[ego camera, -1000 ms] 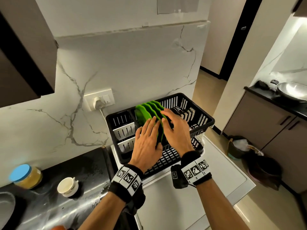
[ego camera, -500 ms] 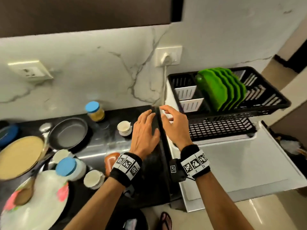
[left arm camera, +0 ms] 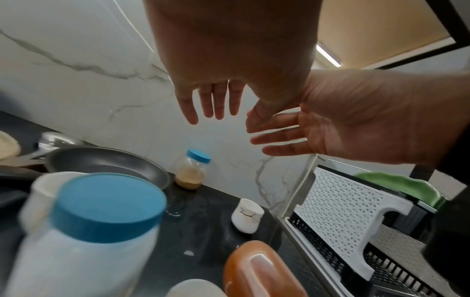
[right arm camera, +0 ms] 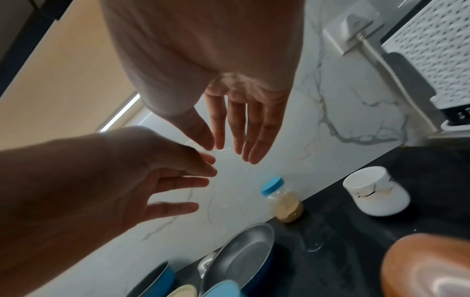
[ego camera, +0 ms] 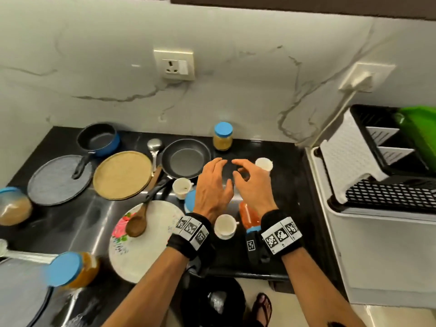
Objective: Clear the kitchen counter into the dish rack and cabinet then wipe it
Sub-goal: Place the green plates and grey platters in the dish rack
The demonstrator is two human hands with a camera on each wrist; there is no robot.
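Overhead, left hand [ego camera: 212, 185] and right hand [ego camera: 252, 185] hover empty, fingers loose, above the black counter [ego camera: 283, 161]; green plates [ego camera: 420, 133] stand upright in the dish rack [ego camera: 377, 194]

Even, soft indoor light falls on a marble wall [ego camera: 236, 90] and glossy black counter [ego camera: 283, 161], which shows pale glare. Wide-angle distortion bends the edges; near jars blur in both wrist views, where a ceiling strip light [left arm camera: 328, 54] glows.
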